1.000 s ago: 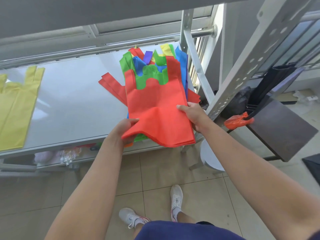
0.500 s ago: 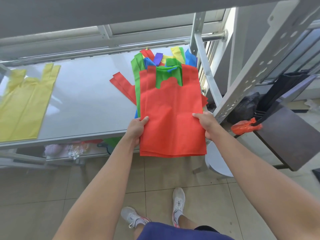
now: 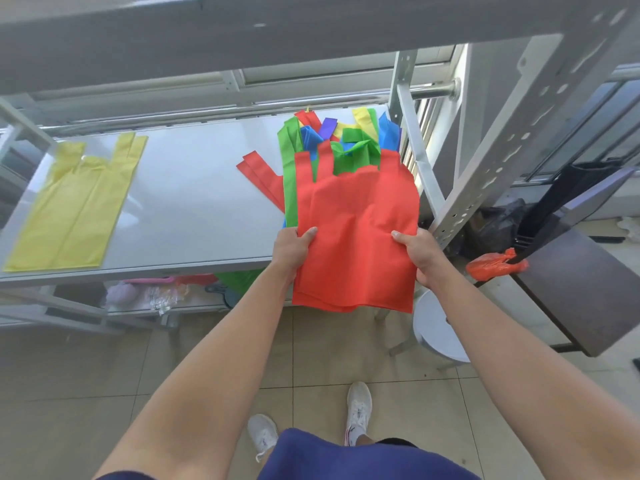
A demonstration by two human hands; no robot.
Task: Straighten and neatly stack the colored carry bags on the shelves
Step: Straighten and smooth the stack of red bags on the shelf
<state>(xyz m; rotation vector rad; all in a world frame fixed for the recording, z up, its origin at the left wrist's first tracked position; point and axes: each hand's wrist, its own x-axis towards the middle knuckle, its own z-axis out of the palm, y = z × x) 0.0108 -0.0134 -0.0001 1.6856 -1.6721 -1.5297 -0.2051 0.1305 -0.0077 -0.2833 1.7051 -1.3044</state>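
Note:
A red carry bag (image 3: 356, 233) lies spread on top of a mixed pile of coloured bags (image 3: 346, 133) at the right end of the white shelf (image 3: 194, 188). Its lower end hangs past the shelf's front edge. My left hand (image 3: 291, 247) pinches the red bag's left side, thumb on top. My right hand (image 3: 420, 252) pinches its right side the same way. Green, blue, purple and yellow handles stick out behind it. Another red bag (image 3: 261, 174) pokes out to the left of the pile. A yellow bag (image 3: 76, 209) lies flat at the shelf's left end.
Perforated metal uprights (image 3: 485, 161) frame the shelf on the right. An upper shelf (image 3: 242, 26) overhangs. A lower shelf holds packets and a green bag (image 3: 239, 280). A white stool (image 3: 438, 327), a dark table (image 3: 588, 292) and an orange plastic bag (image 3: 491, 266) stand to the right.
The red bag, crumpled and tilted a second ago, now lies flatter and square over the pile. Both hands have shifted to its side edges.

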